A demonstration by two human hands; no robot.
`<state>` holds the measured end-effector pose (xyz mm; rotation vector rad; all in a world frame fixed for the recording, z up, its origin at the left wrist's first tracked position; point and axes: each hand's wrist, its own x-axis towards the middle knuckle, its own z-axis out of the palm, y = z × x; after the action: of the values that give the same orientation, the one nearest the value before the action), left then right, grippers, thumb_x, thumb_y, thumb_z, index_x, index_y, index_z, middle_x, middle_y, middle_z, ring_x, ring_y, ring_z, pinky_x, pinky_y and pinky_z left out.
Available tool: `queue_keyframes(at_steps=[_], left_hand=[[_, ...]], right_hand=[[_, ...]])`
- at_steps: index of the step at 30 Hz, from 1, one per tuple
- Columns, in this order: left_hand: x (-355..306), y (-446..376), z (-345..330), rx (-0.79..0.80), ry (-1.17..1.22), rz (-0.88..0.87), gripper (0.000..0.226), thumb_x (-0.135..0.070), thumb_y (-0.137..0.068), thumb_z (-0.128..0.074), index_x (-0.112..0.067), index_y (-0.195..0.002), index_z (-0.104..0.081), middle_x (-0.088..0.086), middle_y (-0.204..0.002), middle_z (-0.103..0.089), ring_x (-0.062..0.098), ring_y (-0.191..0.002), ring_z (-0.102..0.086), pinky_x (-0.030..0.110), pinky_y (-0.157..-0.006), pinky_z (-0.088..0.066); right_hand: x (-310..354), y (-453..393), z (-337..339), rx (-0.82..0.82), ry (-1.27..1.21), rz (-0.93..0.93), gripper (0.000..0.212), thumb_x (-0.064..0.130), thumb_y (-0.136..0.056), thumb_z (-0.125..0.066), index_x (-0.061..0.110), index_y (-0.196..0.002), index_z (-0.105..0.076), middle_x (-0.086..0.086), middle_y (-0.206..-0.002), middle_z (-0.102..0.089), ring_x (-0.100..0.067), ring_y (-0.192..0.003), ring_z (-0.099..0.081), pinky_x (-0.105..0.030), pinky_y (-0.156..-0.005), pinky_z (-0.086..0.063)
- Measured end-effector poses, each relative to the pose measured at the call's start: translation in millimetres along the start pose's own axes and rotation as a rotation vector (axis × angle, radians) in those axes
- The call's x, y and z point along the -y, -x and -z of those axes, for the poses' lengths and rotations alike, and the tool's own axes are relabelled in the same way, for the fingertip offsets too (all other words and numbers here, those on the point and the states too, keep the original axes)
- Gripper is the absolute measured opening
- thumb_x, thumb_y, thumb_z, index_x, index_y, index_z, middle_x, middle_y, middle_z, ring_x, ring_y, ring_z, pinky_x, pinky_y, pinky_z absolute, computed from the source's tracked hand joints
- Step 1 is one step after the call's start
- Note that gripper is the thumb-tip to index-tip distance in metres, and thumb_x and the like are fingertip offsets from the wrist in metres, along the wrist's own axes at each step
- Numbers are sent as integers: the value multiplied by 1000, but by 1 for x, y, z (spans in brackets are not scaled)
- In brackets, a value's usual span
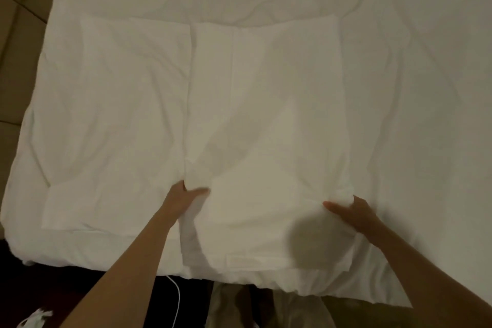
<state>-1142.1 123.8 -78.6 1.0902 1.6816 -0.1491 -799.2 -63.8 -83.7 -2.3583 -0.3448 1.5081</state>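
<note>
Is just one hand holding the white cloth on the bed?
No, the left hand pinches the folded cloth at its left edge while the right hand grips its right edge.

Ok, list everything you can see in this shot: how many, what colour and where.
Cloth: one, white, spread on the bed, its right part folded over as a second layer.
Bed cover: one, white, creased, fills most of the view.
Floor tiles: several, beige, left of the bed.
Cable: one, white, on the dark floor by the bed's near edge.
Bundle: one, white, bottom left corner, too cut off to identify.
Trousers: one pair, olive, bottom middle.
Left hand: one, grips the cloth's folded edge.
Right hand: one, grips the cloth's right edge.
</note>
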Motion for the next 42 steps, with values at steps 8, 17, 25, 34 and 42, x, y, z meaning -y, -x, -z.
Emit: queue_keyframes(at_steps=[8, 17, 25, 34, 42], left_hand=[[-104, -57, 23, -205, 246, -190, 16, -22, -91, -63, -11, -102, -63, 8, -95, -63, 21, -77, -60, 26, -62, -46], [-188, -136, 45, -265, 342, -219, 35, -28, -89, -64, -5, -116, -63, 6, -99, -63, 20, -83, -60, 28, -71, -47], [-250, -182, 49, -222, 331, -254, 34, -38, -88, -66, -12, -110, -61, -1, -89, -63, 15, -75, -61, 27, -70, -50], [-277, -197, 50, -166, 417, -342, 26, -30, -91, -63, -11, -109, -60, -6, -77, -59, 3, -61, -59, 19, -57, -47], [-236, -194, 40, -298, 175, -282, 53, -35, -83, -72, -5, -124, -56, 8, -117, -65, 25, -105, -63, 39, -93, -51]], right_hand=[[127, -56, 52, -122, -193, 172, 27, 41, -88, -64, 15, -89, -59, -7, -84, -61, -17, -70, -56, -25, -64, -48], [276, -150, 62, -312, -109, 224, 70, 51, -86, -61, 3, -133, -40, -10, -125, -54, -27, -110, -55, -26, -75, -43], [290, -182, 50, -533, -121, 323, 64, 52, -82, -66, 6, -124, -51, -6, -115, -58, -23, -107, -57, -25, -77, -40], [310, -186, 82, -625, -165, 519, 31, 47, -87, -59, 19, -75, -53, 4, -71, -50, -2, -59, -44, -15, -52, -32], [229, -179, 74, -463, -188, 125, 41, 53, -90, -55, 15, -104, -60, -12, -112, -60, -32, -117, -54, -31, -96, -39]])
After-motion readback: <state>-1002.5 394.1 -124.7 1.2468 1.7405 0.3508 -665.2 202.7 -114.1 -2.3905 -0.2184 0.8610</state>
